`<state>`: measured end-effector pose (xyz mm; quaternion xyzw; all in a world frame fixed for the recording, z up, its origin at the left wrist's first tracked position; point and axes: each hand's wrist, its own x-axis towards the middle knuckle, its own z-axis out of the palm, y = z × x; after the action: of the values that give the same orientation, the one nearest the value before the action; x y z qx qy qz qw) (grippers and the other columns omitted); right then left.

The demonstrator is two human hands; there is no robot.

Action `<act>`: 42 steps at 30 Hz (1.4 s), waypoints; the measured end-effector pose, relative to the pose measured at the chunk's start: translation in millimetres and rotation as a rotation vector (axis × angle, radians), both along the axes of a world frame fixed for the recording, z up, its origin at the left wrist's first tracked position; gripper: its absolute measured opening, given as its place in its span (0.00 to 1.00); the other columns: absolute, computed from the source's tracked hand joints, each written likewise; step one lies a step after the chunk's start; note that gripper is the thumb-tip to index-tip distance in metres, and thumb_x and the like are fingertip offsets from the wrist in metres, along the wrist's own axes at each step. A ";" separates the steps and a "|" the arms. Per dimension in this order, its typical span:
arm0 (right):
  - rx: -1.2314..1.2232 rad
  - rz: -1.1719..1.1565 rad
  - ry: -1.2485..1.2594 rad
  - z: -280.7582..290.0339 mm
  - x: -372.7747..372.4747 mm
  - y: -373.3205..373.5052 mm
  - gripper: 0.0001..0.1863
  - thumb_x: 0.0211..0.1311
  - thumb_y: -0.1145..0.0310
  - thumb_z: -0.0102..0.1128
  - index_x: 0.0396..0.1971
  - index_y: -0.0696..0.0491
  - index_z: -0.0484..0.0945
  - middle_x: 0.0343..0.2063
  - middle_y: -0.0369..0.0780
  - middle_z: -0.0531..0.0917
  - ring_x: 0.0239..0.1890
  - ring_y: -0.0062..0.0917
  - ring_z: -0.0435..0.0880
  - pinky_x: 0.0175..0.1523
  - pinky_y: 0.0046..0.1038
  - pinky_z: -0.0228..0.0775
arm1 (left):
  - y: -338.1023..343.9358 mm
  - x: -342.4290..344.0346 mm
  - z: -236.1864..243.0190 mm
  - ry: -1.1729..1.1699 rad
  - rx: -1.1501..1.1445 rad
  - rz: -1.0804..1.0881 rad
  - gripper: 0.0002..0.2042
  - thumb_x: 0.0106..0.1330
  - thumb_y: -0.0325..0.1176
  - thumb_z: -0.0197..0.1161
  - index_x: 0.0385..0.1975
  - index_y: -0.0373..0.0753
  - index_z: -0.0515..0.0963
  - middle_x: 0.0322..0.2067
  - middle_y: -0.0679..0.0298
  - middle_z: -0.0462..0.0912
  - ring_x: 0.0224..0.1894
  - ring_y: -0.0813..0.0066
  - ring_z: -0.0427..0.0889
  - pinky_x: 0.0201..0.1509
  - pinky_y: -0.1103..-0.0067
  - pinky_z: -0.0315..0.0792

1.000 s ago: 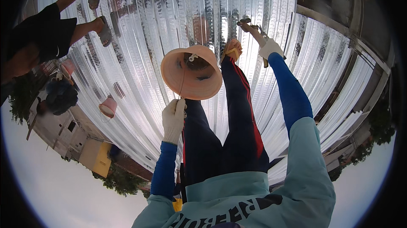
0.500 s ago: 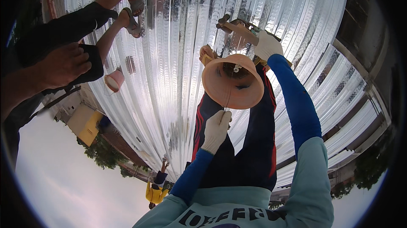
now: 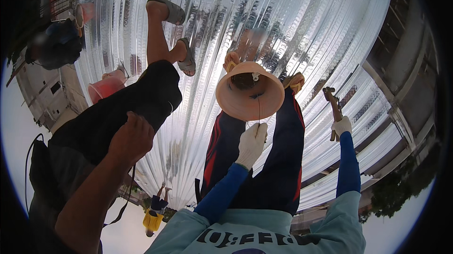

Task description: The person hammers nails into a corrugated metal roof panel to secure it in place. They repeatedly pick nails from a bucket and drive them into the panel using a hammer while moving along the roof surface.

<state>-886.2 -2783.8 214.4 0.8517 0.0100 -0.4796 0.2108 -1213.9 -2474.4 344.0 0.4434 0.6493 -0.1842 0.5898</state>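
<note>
One left hand (image 3: 251, 146): handle (image 3: 259, 111) of bucket (image 3: 232, 97) is pinched by fingers (image 3: 259, 131).
Right hand (image 3: 341, 125): hammer (image 3: 335, 107) is enclosed by curled fingers.

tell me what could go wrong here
The bucket hangs by a thin wire handle from the left hand, so it might swing or tip. The hammer in the right hand could slip and dent the ribbed sheeting. Another person is close on the left, so a bump seems possible.
</note>
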 end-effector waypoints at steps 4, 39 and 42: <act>-0.020 -0.018 0.022 -19.8 -16.4 -34.3 0.30 0.52 0.63 0.81 0.53 0.61 0.82 0.49 0.55 0.91 0.55 0.49 0.92 0.62 0.44 0.84 | -2.6 -5.7 -30.1 0.020 0.047 -0.083 0.24 0.82 0.49 0.54 0.28 0.35 0.78 0.22 0.57 0.81 0.27 0.60 0.82 0.38 0.63 0.74; 0.195 -0.394 -0.330 -326.5 -88.7 -7.7 0.25 0.61 0.61 0.65 0.55 0.59 0.75 0.48 0.57 0.90 0.53 0.53 0.92 0.62 0.48 0.82 | 54.8 48.7 -99.1 -0.026 0.337 -0.235 0.18 0.87 0.34 0.55 0.65 0.30 0.80 0.21 0.72 0.72 0.21 0.85 0.72 0.26 0.82 0.65; 0.252 -0.334 -0.345 -346.6 -94.3 -34.0 0.29 0.59 0.55 0.70 0.55 0.58 0.75 0.47 0.56 0.90 0.53 0.54 0.91 0.61 0.49 0.81 | 97.9 35.0 -85.9 -0.035 0.375 -0.271 0.18 0.85 0.32 0.56 0.68 0.30 0.79 0.23 0.68 0.77 0.22 0.86 0.73 0.29 0.82 0.69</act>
<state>-980.5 -2817.7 -132.2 0.9301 -0.1070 -0.3507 0.0197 -1179.0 -2376.5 258.1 0.6315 0.5964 -0.1301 0.4781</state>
